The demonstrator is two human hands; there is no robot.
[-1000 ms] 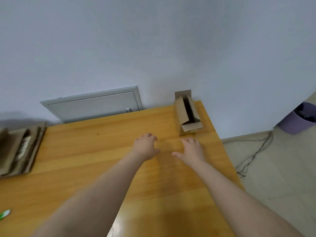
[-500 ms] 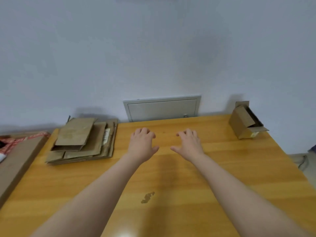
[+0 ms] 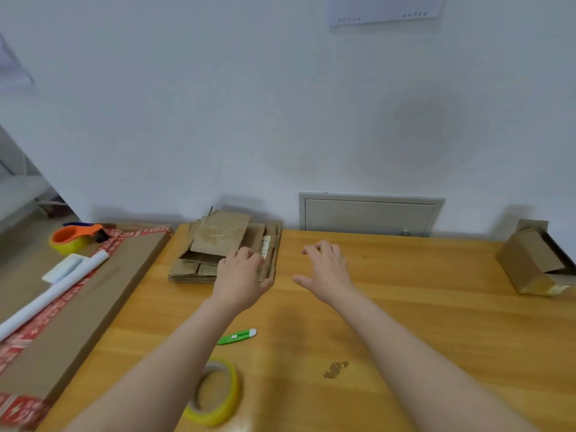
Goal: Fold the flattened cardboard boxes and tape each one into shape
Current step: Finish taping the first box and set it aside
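Packing room: table (image 3: 405, 307), tape roll (image 3: 215, 392), flattened boxes (image 3: 218, 241).

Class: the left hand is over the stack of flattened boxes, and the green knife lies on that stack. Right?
No. The head view shows the green knife on the table, not the stack of flattened boxes; the left hand is over it.

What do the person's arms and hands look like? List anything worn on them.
The left forearm and right forearm are bare down to the frame's edge, with no sleeves showing. The left hand and right hand wear no gloves. Neither wrist has a watch or bracelet. No ring shows on the fingers, though the picture is slightly blurred.
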